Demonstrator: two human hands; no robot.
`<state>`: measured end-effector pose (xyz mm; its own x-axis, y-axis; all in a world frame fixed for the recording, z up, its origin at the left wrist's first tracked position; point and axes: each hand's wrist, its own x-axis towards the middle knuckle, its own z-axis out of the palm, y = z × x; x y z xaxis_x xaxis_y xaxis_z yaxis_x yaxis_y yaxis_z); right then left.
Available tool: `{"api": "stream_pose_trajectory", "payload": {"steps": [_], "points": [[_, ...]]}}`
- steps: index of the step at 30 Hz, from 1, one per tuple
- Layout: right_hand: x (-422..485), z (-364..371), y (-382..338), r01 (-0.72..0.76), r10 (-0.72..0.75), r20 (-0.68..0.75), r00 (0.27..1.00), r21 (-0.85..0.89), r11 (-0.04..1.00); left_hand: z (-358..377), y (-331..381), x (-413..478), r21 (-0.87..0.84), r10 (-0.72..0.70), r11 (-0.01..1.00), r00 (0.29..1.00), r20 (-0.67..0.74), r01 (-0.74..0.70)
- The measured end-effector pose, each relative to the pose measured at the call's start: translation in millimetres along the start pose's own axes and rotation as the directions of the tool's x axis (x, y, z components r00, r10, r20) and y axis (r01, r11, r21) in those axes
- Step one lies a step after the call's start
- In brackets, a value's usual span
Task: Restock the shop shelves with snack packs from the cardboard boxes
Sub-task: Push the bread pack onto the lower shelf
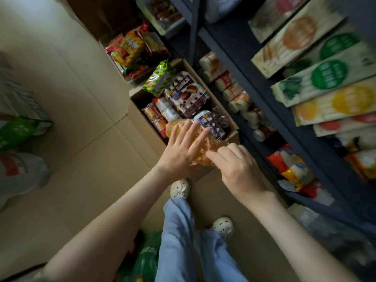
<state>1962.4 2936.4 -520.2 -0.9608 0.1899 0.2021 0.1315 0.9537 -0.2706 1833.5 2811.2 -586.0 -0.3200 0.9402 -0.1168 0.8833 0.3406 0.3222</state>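
Both hands cover most of the orange snack pack (198,148), so its label's unreadable and its near end is hidden. It lies over the near end of the cardboard box (233,137), long axis running away up-left. Left hand (181,151) rests flat on it, fingers spread; right hand (237,165) pinches its near corner, beside the dark shelves (240,64).

Pretty dim overall, with soft light seen on the floor (85,110) at upper left. Edges are bent by the wide lens and smeared by motion blur, worst on the shelves (317,82). Glare is picked up on shiny packs (158,78).
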Motion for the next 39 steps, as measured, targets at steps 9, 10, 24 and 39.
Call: {"api": "stream_pose_trajectory", "payload": {"steps": [9, 10, 24, 39], "points": [[-26, -245, 24, 0.171, -0.219, -0.177, 0.960, -0.254, 0.952, -162, 166, 12, -0.302, -0.056, 0.953, 0.960, -0.274, -0.031], [-30, -270, 26, 0.164, -0.229, -0.220, 0.948, -0.281, 0.946, -179, 190, 12, -0.356, -0.102, 0.935, 0.948, -0.301, -0.012], [-125, -462, 39, -0.324, 0.461, -0.163, 0.872, 0.514, 0.794, -381, 362, 14, -0.735, -0.238, 0.619, 0.826, -0.511, -0.276], [-140, -583, 76, -0.066, 0.694, -0.389, 0.606, 0.845, 0.531, -474, 434, 101, -0.874, 0.295, 0.347, 0.924, -0.242, -0.340]]}}
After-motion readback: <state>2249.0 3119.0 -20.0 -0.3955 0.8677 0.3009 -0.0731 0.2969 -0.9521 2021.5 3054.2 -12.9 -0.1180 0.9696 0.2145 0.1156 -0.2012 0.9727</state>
